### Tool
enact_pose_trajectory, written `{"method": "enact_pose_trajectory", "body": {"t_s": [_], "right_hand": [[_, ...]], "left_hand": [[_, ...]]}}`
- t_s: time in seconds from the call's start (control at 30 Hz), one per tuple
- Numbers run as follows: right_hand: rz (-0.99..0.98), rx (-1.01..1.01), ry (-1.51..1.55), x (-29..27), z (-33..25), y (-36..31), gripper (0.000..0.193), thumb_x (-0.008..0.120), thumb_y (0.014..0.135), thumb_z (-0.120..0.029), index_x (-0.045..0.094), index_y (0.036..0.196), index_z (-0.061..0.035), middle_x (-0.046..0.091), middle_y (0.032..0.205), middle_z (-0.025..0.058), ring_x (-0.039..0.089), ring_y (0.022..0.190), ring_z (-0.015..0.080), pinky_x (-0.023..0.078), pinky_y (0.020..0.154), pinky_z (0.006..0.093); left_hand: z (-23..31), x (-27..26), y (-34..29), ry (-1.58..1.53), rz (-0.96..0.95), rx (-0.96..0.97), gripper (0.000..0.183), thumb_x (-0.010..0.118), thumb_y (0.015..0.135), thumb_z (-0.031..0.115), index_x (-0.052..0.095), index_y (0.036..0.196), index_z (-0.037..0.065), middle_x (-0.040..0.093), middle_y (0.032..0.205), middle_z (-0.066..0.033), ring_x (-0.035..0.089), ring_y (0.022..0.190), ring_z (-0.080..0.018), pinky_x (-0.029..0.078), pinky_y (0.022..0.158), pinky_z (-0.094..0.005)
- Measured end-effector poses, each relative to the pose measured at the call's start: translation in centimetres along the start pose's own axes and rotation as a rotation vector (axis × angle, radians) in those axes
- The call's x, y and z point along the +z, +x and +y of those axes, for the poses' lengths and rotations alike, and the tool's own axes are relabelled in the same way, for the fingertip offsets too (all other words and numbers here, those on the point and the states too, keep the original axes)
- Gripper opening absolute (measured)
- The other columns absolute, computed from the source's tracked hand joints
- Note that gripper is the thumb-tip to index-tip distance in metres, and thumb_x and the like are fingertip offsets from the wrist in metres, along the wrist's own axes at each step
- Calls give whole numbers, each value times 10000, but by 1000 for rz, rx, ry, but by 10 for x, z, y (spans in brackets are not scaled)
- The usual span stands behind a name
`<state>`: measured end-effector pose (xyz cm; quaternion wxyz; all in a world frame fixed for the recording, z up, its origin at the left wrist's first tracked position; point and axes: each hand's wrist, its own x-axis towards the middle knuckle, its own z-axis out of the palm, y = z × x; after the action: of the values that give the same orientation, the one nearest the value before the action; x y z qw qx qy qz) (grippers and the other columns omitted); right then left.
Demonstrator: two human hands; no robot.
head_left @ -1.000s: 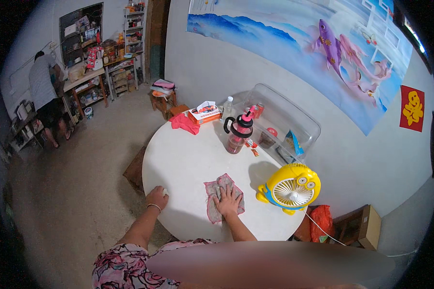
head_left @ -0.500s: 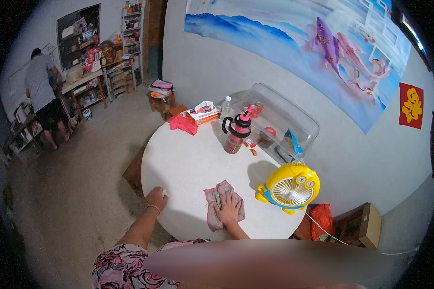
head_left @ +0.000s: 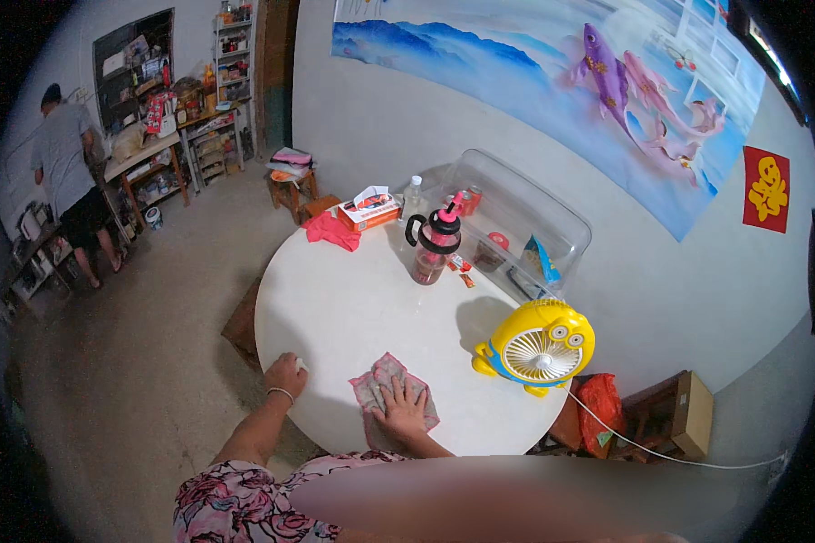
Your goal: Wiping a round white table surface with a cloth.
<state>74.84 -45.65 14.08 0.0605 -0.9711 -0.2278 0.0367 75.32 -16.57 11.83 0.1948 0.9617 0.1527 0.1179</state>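
Observation:
Spread flat, my right hand (head_left: 403, 412) presses on a grey cloth with a pink edge (head_left: 374, 391), which lies on the near part of the round white table (head_left: 335, 299). My left hand (head_left: 284, 375) rests at the table's left edge, its fingers curled round something small and whitish (head_left: 301, 364); what it is I cannot make out. To the right of the cloth stands a yellow fan (head_left: 541, 351) shaped like a cartoon figure.
Farther back on the table are a dark-handled jug with a pink pump (head_left: 435, 249), a tissue box (head_left: 369, 214), a pink-red cloth (head_left: 333, 231), a clear bottle (head_left: 412, 197) and a clear plastic bin (head_left: 516, 204). The fan's white cord (head_left: 661, 455) trails right. A person (head_left: 68, 172) stands far left.
My right hand has slid the cloth a little to the left across the tabletop. The left hand stays at the table's edge. The whole view has shifted slightly.

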Motion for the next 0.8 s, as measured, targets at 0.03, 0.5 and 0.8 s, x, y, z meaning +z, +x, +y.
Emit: {"method": "enact_pose_trajectory", "body": {"t_s": [0.03, 0.5, 0.8], "right_hand": [[3, -26, 18, -1, -4, 4, 657, 437, 873, -546, 383, 1396, -152, 205, 1512, 125, 159, 1394, 355, 85, 1051, 671], [69, -87, 9, 14, -21, 75, 682, 458, 848, -568, 369, 1410, -193, 244, 1509, 85, 139, 1406, 325, 75, 1064, 657], [46, -47, -30, 15, -12, 69, 660, 445, 856, -561, 365, 1414, -217, 229, 1519, 70, 151, 1409, 312, 43, 1094, 614]], "left_hand": [[0, -1, -1, 0, -2, -3, 234, 584, 751, 207, 561, 933, 62, 596, 949, -125, 598, 878, -313, 494, 759, -438], [7, -16, -11, -64, -31, -33, 245, 614, 751, 230, 566, 928, 68, 600, 960, -116, 602, 896, -307, 498, 755, -419], [-26, -8, -24, -93, -46, 2, 282, 594, 782, 259, 569, 984, 63, 594, 1031, -123, 588, 964, -310, 483, 822, -417]]}}
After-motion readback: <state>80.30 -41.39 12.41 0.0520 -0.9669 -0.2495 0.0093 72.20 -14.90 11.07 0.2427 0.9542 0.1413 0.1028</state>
